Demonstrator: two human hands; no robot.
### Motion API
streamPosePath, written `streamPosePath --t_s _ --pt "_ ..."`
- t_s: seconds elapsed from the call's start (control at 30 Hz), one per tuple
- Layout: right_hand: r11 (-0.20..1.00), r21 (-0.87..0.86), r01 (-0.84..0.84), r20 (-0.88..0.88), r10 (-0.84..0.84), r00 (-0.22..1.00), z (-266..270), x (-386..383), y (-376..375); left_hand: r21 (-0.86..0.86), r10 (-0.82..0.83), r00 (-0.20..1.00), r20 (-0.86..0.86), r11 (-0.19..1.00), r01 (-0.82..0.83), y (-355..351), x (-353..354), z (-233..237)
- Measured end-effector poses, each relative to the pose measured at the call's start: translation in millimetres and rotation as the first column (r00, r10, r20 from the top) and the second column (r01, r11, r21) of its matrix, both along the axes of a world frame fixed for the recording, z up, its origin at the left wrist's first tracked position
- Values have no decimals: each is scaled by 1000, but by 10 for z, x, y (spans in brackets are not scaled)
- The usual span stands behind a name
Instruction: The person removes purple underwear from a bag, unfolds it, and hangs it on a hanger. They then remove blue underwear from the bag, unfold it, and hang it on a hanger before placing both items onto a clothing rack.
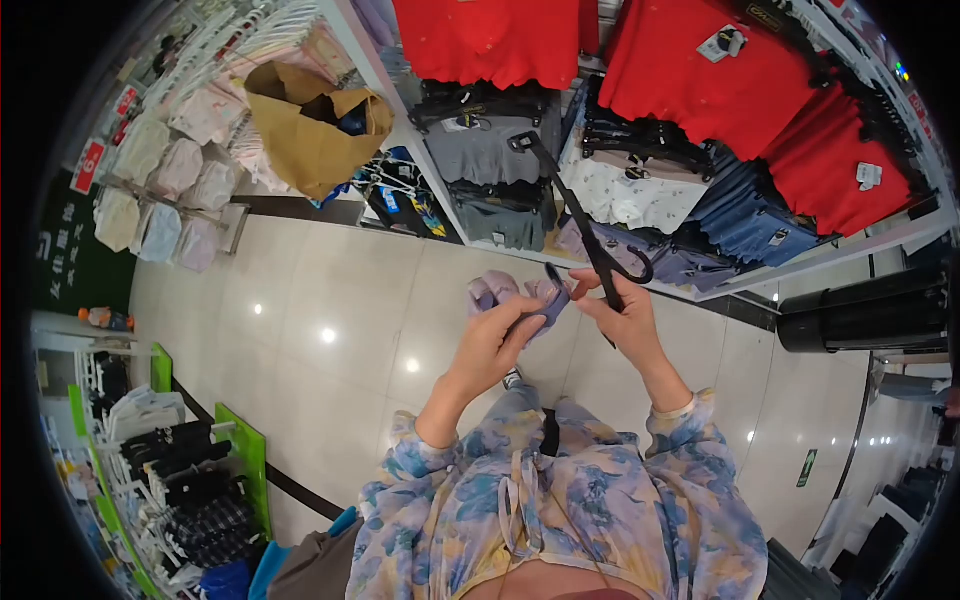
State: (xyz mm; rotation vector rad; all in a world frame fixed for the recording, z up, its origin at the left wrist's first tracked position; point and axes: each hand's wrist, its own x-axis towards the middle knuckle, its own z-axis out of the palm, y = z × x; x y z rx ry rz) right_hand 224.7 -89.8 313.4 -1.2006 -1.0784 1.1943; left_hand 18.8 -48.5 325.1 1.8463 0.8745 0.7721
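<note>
My left hand (pixel 485 342) is closed on a bunched lavender garment (pixel 492 287), thumb and fingers pinching its folded edge. A small dark strip (pixel 553 274) stands up at the garment's right side. In my right hand (pixel 627 312) is a black clip hanger (pixel 580 215), held slanting up and left, with its hook near my fingers and a clip at the far end. The right fingertips are right at the garment's edge. Both hands are in front of my body, above the tiled floor.
Ahead, a rack holds red garments (pixel 700 80), grey ones (pixel 490 150) and blue ones (pixel 750 205). A brown paper bag (pixel 310 140) is at the upper left beside pale hanging clothes (pixel 180 165). Black cylinders (pixel 865 310) jut in at right; a green-edged rack (pixel 245 470) stands lower left.
</note>
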Motion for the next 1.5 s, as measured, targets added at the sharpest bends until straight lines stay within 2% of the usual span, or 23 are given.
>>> streamPosePath --t_s 0.03,0.1,0.2,0.23,0.3,0.43,0.63,0.73,0.83,0.93,1.0,1.07,1.13,1.17,1.23,1.3,1.43,1.47,1.5 --pt "995 100 -16 52 10 999 51 -4 -65 11 6 1000 1 1000 -6 -69 39 30" --pt "996 94 -1 80 -7 997 65 41 -242 156 -35 999 39 987 28 -254 136 67" --pt "997 72 2 54 -6 999 93 211 -586 83 -102 995 24 992 100 -525 307 127" --pt "997 76 17 54 -21 998 121 276 -703 87 -117 993 23 990 114 -586 390 145" --pt "1000 -21 -14 26 14 1000 166 385 -975 178 -163 987 9 971 159 -775 532 159" --pt "999 -52 -14 33 16 999 123 618 -1450 172 -231 972 -41 957 235 -1137 771 60" --pt "993 -99 69 -121 -81 989 121 733 -2001 22 -226 974 -23 974 227 -1653 968 10" --pt "982 -135 130 -73 -140 987 182 738 -2152 38 -249 969 8 968 248 -1707 1013 23" --pt "977 -83 195 -16 -197 980 195 706 -2205 -42 -273 959 -73 962 271 -1726 984 34" --pt "967 -71 245 -7 -246 969 279 648 -2202 -109 -233 971 55 965 238 -1700 990 116" --pt "970 -60 236 35 -235 971 303 659 -2188 -203 -175 984 42 962 180 -1681 970 249" --pt "974 -55 221 65 -217 974 313 628 -2155 -204 -201 978 58 956 209 -1650 939 228" --pt "971 -45 235 -46 -237 971 323 572 -2092 -207 -224 973 64 950 232 -1599 879 188" --pt "973 -49 225 -47 -228 973 327 562 -2063 -208 -234 970 65 948 242 -1580 851 151" --pt "987 -31 160 52 -158 986 326 553 -2037 -221 -233 970 67 945 242 -1569 787 117" --pt "988 -71 137 -4 -138 990 275 568 -2011 -46 -231 973 26 972 232 -1518 747 147" --pt "985 -118 125 -109 -138 984 258 667 -1920 83 -239 967 85 969 232 -1404 682 188" --pt "987 -146 73 -11 -75 997 272 694 -1916 102 -237 969 70 968 229 -1374 668 203" --pt "987 -144 71 -8 -72 997 290 687 -1913 122 -235 970 55 966 227 -1348 659 222"
